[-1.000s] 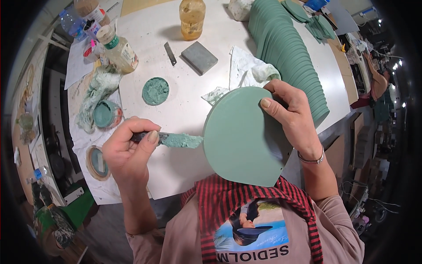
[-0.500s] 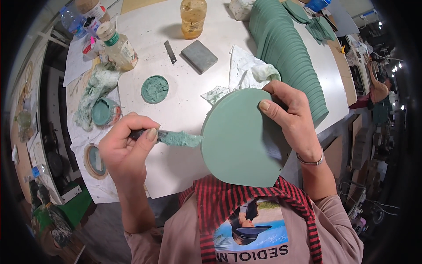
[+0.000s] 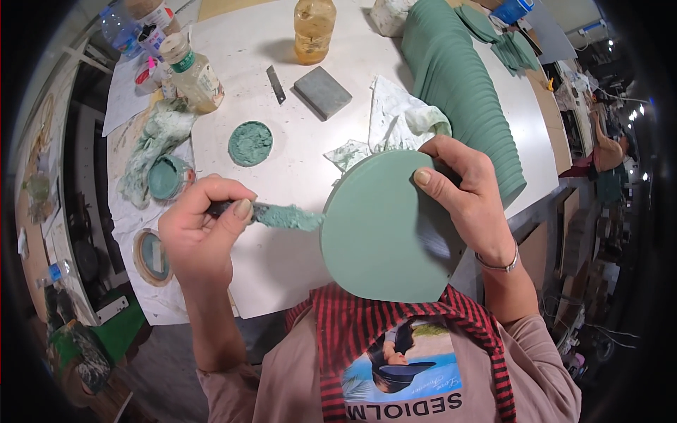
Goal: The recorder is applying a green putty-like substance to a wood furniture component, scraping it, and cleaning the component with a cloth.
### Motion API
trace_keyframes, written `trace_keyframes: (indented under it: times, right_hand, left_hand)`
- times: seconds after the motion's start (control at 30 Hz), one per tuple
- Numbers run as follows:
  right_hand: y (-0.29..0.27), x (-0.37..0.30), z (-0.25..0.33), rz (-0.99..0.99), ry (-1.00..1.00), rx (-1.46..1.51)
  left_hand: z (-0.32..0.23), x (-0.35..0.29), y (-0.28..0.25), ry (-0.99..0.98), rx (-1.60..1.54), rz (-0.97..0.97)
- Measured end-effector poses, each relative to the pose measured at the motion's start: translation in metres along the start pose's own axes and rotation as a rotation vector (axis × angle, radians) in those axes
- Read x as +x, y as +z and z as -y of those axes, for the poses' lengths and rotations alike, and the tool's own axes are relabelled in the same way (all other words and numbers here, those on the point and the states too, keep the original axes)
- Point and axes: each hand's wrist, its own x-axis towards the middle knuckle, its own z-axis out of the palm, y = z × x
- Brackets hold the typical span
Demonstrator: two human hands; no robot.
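My left hand (image 3: 209, 229) pinches a thin dark blade (image 3: 285, 217) coated with green paste, like a putty knife. Its tip is at the left edge of a green round panel (image 3: 384, 225), which has one flattened end toward me. My right hand (image 3: 462, 194) grips that panel by its upper right edge, thumb on the face and fingers behind, holding it tilted above the table's front edge. A round lid (image 3: 250, 144) heaped with green paste lies beyond my left hand. Left of it, an open jar (image 3: 166, 178) of green paste rests on a stained cloth.
A long row of green panels (image 3: 462, 92) leans at the right. A white rag (image 3: 402, 116), a grey block (image 3: 322, 93), a small blade (image 3: 275, 84) and a bottle of brownish liquid (image 3: 314, 32) lie or stand farther back. Another bottle (image 3: 194, 77) stands at left.
The panel has tilted slightly and its upper edge has come a little toward me. The blade stays at the panel's left edge; both hands keep their holds.
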Motion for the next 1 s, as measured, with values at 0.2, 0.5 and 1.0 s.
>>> trace_keyframes:
  times: [0.2,0.5,1.0]
  right_hand:
    - [0.001,-0.002,0.002,0.009,-0.015,-0.032]
    - [0.003,-0.004,0.006,0.035,-0.018,-0.070]
    - [0.007,-0.003,0.008,0.073,-0.063,-0.157]
  left_hand:
    - [-0.002,0.004,-0.001,0.015,-0.029,0.037]
    - [-0.003,0.011,-0.002,-0.032,-0.018,0.041]
    - [-0.006,0.018,-0.002,-0.021,0.015,0.058]
